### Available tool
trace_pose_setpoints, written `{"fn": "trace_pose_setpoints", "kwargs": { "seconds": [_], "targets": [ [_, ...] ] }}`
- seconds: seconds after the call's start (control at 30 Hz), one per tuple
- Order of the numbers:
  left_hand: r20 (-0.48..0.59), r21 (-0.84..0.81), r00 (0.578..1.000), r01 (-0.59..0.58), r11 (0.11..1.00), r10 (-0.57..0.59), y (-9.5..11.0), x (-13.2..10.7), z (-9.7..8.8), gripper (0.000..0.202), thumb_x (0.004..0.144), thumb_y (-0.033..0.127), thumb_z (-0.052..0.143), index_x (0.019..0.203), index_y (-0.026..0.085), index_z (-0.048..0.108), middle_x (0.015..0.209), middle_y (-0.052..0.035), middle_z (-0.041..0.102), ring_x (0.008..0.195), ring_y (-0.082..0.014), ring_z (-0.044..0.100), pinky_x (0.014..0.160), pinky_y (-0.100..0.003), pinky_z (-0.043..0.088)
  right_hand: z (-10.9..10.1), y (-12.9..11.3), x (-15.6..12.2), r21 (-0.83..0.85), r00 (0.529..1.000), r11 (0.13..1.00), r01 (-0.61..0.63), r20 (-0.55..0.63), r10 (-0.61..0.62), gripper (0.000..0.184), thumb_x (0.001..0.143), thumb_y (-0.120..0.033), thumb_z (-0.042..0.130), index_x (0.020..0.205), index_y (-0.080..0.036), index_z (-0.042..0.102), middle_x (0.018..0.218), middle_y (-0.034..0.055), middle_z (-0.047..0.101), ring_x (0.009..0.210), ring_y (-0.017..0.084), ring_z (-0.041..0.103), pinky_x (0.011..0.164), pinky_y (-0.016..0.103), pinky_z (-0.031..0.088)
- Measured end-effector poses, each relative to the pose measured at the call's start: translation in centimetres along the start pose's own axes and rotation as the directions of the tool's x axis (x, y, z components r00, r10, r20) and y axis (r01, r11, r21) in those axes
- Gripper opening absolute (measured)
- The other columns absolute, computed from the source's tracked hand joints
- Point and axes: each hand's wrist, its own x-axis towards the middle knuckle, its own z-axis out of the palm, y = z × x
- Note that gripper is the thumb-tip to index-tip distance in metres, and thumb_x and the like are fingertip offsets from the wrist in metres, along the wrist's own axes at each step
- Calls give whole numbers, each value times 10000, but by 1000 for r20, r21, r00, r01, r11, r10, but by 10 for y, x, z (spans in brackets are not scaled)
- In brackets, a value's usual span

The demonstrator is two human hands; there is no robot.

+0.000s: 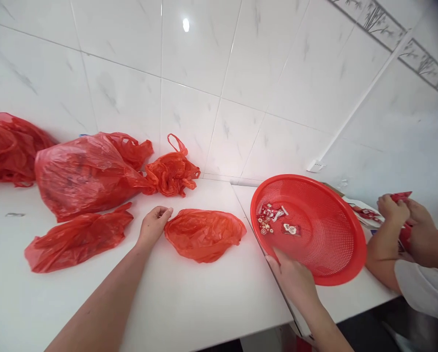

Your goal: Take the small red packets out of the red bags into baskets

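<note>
A thin red plastic bag (206, 235) lies on the white table with its mouth spread open. My left hand (155, 224) is closed at the bag's left edge, thumb and finger pinching the plastic. My right hand (292, 274) grips the near left rim of a red plastic basket (331, 234), which is tilted toward the bag. Inside the basket, a few small wrapped snacks (291, 229) rest on the lower left side, with red and white wrappers. The fingers of my right hand are partly hidden under the rim.
Filled red bags (83, 171) stand along the tiled wall, with a knotted bag (172, 172) beside them. A flattened red bag (79, 239) lies at the left. At the right, a co-worker's hands (405, 210) hold a small red packet. A seam (277, 288) crosses the tabletop.
</note>
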Motion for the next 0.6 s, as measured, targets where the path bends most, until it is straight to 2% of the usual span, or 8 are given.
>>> {"fn": "trace_pose_setpoints", "kwargs": {
  "seconds": [0.2,0.4,0.53,0.6],
  "targets": [
    [76,-52,995,-56,997,60,-2,4,2,429,729,578,521,834,174,619,829,-43,665,760,-196,588,660,-265,435,-27,8,6,66,994,996,-54,103,47,444,917,-469,233,1043,-245,595,835,80,694,770,263,649,602,322,417],
    [94,-13,995,-30,999,31,-2,2,1,432,715,574,523,858,182,630,848,-45,668,756,-196,585,647,-270,431,-50,26,14,208,979,974,-85,197,44,496,896,-530,243,819,-218,621,810,87,687,779,274,636,651,355,434],
    [101,3,994,-31,1000,31,0,0,0,442,724,594,500,851,187,619,833,-40,664,753,-198,587,657,-276,428,-64,50,31,317,977,945,-75,215,6,532,887,-565,252,860,-221,657,954,97,685,917,286,623,728,362,448],
    [98,2,995,-37,999,37,1,0,0,438,730,594,494,847,190,616,832,-36,663,756,-196,588,665,-275,426,-66,64,43,269,974,958,-101,225,39,465,871,-546,338,930,-221,665,991,102,679,920,282,621,740,366,450]
  ]
}}
